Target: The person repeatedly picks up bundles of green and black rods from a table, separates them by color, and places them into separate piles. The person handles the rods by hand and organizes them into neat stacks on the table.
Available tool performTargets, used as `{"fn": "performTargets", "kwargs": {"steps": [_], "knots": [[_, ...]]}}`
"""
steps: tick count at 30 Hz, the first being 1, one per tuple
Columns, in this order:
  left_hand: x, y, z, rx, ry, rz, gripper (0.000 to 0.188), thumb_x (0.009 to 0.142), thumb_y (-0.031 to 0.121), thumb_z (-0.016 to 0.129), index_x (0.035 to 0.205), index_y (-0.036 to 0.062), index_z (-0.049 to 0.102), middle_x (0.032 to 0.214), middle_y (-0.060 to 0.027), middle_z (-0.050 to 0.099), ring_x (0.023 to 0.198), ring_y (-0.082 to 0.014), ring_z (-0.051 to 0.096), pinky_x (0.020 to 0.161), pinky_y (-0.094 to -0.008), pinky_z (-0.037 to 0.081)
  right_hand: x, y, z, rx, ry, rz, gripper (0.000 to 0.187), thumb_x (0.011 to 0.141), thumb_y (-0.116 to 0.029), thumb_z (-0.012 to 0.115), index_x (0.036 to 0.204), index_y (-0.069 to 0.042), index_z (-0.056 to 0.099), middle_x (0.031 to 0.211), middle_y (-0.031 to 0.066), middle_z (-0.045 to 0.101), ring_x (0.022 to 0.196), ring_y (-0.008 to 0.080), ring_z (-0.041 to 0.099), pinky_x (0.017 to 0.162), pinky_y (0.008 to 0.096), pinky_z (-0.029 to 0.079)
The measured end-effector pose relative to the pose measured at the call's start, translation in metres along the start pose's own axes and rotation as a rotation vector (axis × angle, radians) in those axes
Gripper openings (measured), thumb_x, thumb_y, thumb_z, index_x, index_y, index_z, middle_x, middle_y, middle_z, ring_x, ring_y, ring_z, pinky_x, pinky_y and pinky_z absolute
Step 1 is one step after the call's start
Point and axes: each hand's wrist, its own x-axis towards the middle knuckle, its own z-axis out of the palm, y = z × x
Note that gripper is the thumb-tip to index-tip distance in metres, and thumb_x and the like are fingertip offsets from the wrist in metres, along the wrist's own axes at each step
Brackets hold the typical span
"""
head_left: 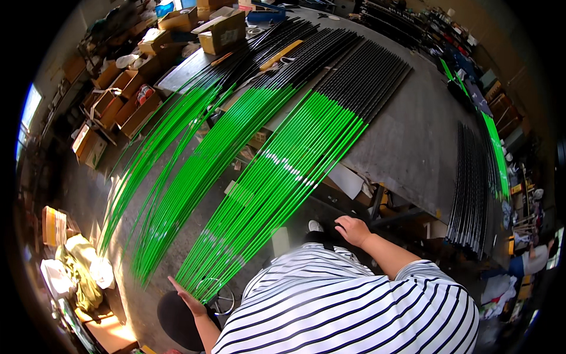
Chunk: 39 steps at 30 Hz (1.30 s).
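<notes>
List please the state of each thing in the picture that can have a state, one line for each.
left hand: open, flat, fingertips at the ends of the nearest rods
right hand: loosely curled, holding nothing
green and black rods: lying in three fanned bundles, green ends hanging off the table
table: loaded with rods
cardboard boxes: mostly open
</notes>
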Motion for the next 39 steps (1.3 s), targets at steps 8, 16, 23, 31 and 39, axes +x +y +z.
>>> {"fn": "performTargets", "kwargs": {"steps": [8,16,23,31,39], "knots": [[0.022,0.011,0.011,0.727,0.377,0.128,0.065,0.096,0.043,0.026,0.140,-0.0035,0.014,0.145,-0.0241,0.015,0.135,-0.0355,0.017,0.110,-0.0404,0.016,0.106,0.060,-0.054,-0.012,0.288,-0.293,0.037,0.081,-0.021,0.061,0.112,-0.004,0.054,0.119,0.0127,0.053,0.112,0.0297,0.050,0.096,0.0395,0.040],[0.057,0.114,0.252,0.974,0.055,0.324,0.067,0.095,0.045,0.029,0.141,-0.0009,0.015,0.146,-0.0218,0.016,0.135,-0.0344,0.018,0.110,-0.0430,0.016,0.190,0.159,-0.064,-0.128,-0.037,-0.211,0.072,0.085,-0.047,0.049,0.138,-0.003,0.028,0.146,0.0108,0.024,0.136,0.0248,0.021,0.111,0.0406,0.012],[0.069,0.144,0.392,0.892,-0.240,0.327,0.074,0.092,0.052,0.032,0.140,-0.0020,0.016,0.146,-0.0223,0.016,0.135,-0.0374,0.015,0.110,-0.0444,0.015,0.254,0.166,-0.052,-0.108,-0.150,-0.335,0.075,0.086,-0.055,0.041,0.141,-0.008,0.023,0.148,0.0081,0.020,0.137,0.0221,0.015,0.112,0.0406,0.004],[0.146,0.132,0.521,1.048,-0.418,0.396,0.072,0.092,0.040,0.043,0.137,-0.0093,0.017,0.145,-0.0255,0.015,0.136,-0.0372,0.013,0.110,-0.0439,0.013,0.301,0.155,-0.056,-0.073,-0.123,-0.316,0.073,0.086,-0.057,0.038,0.141,-0.010,0.024,0.149,0.0069,0.018,0.138,0.0211,0.012,0.112,0.0409,0.003],[0.177,0.100,0.603,1.259,-0.400,0.336,0.088,0.084,0.050,0.050,0.135,-0.0135,0.016,0.144,-0.0298,0.012,0.136,-0.0397,0.009,0.110,-0.0468,0.009,0.314,0.158,-0.060,-0.123,-0.193,-0.294,0.075,0.085,-0.059,0.038,0.140,-0.010,0.027,0.148,0.0065,0.021,0.137,0.0209,0.015,0.111,0.0427,0.005]]}}
